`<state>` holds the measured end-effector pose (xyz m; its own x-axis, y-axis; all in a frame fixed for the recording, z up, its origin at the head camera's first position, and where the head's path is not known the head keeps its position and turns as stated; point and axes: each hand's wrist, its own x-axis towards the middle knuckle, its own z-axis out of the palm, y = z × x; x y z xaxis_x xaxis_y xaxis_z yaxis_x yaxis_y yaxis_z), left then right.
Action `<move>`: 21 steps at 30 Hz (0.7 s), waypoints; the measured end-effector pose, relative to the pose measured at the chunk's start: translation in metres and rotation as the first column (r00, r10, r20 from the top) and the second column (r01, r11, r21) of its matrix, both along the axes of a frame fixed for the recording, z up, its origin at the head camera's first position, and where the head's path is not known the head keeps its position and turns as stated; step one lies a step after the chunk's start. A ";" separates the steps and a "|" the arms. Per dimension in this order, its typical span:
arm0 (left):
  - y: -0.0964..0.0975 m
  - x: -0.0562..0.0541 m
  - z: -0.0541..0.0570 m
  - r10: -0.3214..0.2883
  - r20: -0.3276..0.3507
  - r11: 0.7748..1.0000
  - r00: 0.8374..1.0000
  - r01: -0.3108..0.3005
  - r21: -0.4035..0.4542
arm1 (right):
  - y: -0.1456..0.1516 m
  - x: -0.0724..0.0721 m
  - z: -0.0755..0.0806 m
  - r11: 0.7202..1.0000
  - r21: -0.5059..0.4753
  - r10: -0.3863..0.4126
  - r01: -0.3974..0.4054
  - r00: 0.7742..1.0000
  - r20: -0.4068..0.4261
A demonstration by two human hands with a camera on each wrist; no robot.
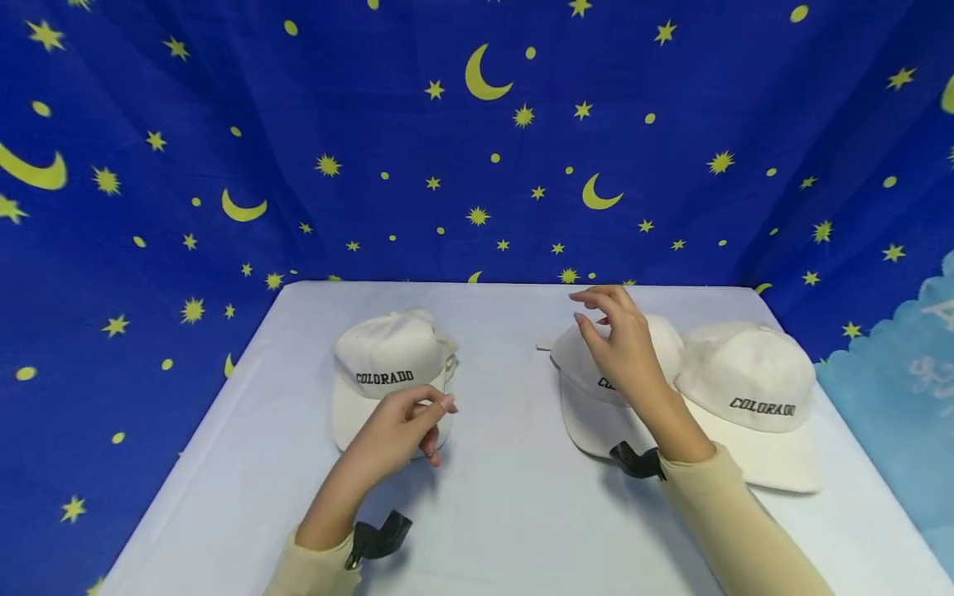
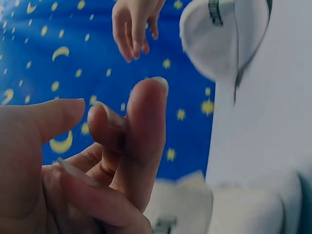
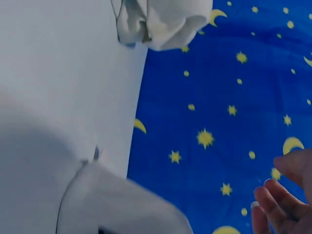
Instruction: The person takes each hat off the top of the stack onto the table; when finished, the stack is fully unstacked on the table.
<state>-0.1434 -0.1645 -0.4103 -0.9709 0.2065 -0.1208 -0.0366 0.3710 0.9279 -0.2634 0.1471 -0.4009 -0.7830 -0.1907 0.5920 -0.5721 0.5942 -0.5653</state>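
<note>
Three white baseball caps with dark COLORADO lettering sit on a white table. In the head view my left hand hovers at the front of the left cap, overlapping its brim, with bent fingers and nothing held. My right hand is raised over the middle cap and hides part of its lettering; its fingers are loosely bent around empty air. Beside it, the right cap overlaps the middle one's edge. The left wrist view shows my left fingers close up, while my right fingers appear in the right wrist view.
The white table ends at a blue curtain with yellow moons and stars, which hangs behind and along the left. A light-blue cloth hangs at the right. A black strap is at the left wrist, another black strap at the right.
</note>
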 end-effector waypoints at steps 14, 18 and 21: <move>-0.052 0.039 -0.016 0.299 0.021 0.954 0.954 -0.299 -0.022 | -0.058 -0.024 -0.015 0.986 0.096 0.120 -0.136 0.980 0.161; -0.058 0.043 -0.019 0.354 0.026 0.934 0.935 -0.353 -0.053 | -0.074 -0.027 -0.022 0.976 0.097 0.172 -0.196 0.962 0.212; -0.065 0.046 -0.023 0.392 0.031 0.918 0.920 -0.389 -0.074 | -0.086 -0.029 -0.026 0.968 0.103 0.199 -0.229 0.950 0.239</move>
<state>-0.0970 -0.2293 -0.4333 -0.9662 -0.1974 -0.1656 -0.2309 0.3781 0.8965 -0.2924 0.0612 -0.4270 -0.8254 -0.4312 0.3644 -0.5604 0.5477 -0.6213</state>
